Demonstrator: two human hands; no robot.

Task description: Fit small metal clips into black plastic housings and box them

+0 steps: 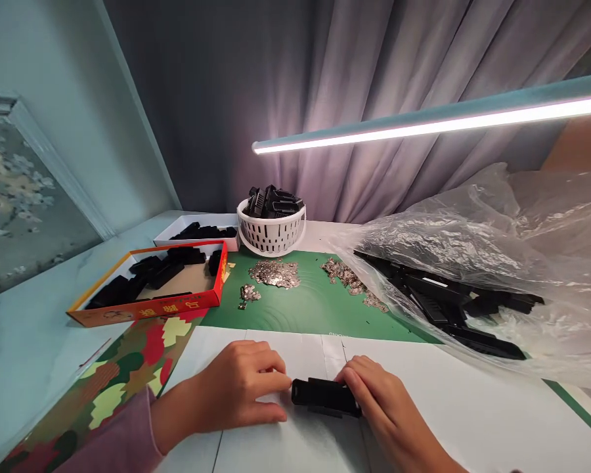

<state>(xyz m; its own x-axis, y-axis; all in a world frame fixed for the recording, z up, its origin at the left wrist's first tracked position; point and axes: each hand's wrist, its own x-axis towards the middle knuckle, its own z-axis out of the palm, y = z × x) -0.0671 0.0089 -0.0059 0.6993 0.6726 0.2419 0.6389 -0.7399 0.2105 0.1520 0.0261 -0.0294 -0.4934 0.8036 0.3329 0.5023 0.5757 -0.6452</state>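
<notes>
A long black plastic piece point(325, 397) lies on the white sheet point(423, 394) in front of me. My right hand point(381, 401) grips its right end, fingers along the top edge, covering that end. My left hand point(241, 387) is just off the left end, thumb and fingers apart with nothing between them; the index fingertip comes very near the piece or touches it. Beyond the sheet, small flat metal parts point(276, 273) lie heaped on a green mat point(305, 312). A smaller cluster of metal parts point(249, 293) sits closer, and another metal pile point(347, 276) lies to the right.
A red and yellow box point(221, 279) and a white box point(231, 244) hold black pieces at the left. Between them and the curtain stands a white basket point(270, 238) full of black parts. A clear plastic bag point(453, 230) with black parts covers the right. A lit tube lamp point(423, 128) hangs above.
</notes>
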